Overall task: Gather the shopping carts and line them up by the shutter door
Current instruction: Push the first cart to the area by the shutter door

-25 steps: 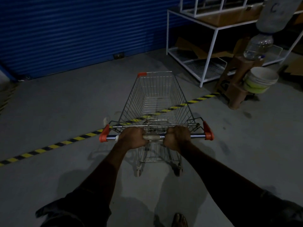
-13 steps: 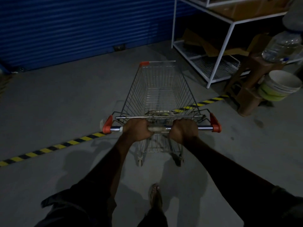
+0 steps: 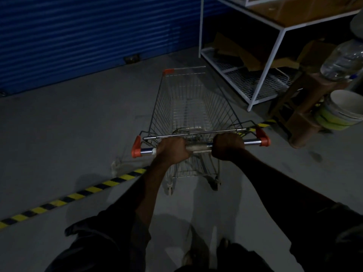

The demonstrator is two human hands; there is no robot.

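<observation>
Both your hands are clamped on the handle bar [image 3: 252,142] of the shopping cart [image 3: 192,107]. Your left hand [image 3: 172,151] has its fingers curled over the tube left of centre. Your right hand [image 3: 227,147] is wrapped around it right of centre. The two hands are apart, with a pale, worn sleeve of the bar showing between them.

The cart is a silver wire-mesh basket that narrows towards its front. The handle is a chrome tube capped at each end by an orange-red plastic piece, and a matching orange piece sits on the front left corner of the basket rim. A thin wire bar runs across just ahead of the handle. Below your hands you can see the lower frame and the two rear wheels on the floor.

The cart stands on the grey concrete floor [image 3: 78,134] with its nose towards the blue shutter door [image 3: 88,36], though apart from it. The yellow-and-black hazard tape [image 3: 59,203] runs diagonally beneath its rear end. To its right, near the basket, is a white metal shelf rack [image 3: 263,75]. Further right are a brown stool [image 3: 306,107], a stack of pale buckets [image 3: 345,110] and a clear water bottle [image 3: 343,59].
</observation>
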